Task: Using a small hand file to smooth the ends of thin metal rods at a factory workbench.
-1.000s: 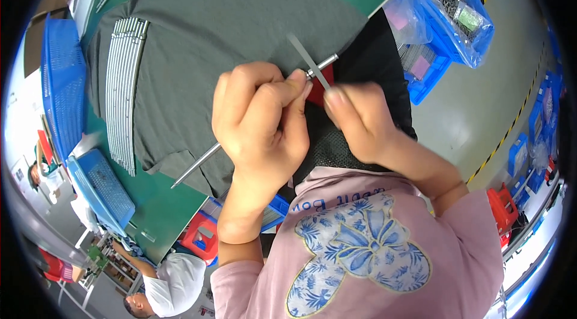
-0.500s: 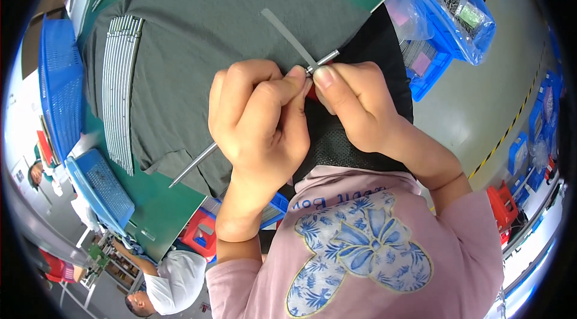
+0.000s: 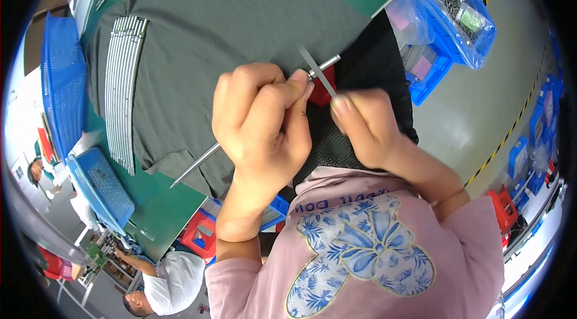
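Observation:
My left hand (image 3: pixel 261 117) is closed round a slim silver metal rod (image 3: pixel 195 164), which slants from lower left to upper right over the dark grey cloth. The rod's far end (image 3: pixel 330 61) sticks out past my thumb and fingertip, with a collar or groove near them. In my right hand (image 3: pixel 366 123), pinched between thumb and fingers, is a flat grey file-like strip (image 3: pixel 317 69). It lies across the rod just beyond my left fingertips. My right hand is slightly blurred, and its fingers hide the strip's near end.
A row of similar metal rods (image 3: pixel 125 96) lies on the cloth (image 3: pixel 198 30) at left. Blue baskets (image 3: pixel 63 78) stand along the table's left edge. Blue bins (image 3: pixel 430 81) with metal parts are at right. A person in white (image 3: pixel 174 283) sits at lower left.
My right hand has drawn back toward me and slightly right, pulling the strip across the rod. My left hand and the rod have barely moved.

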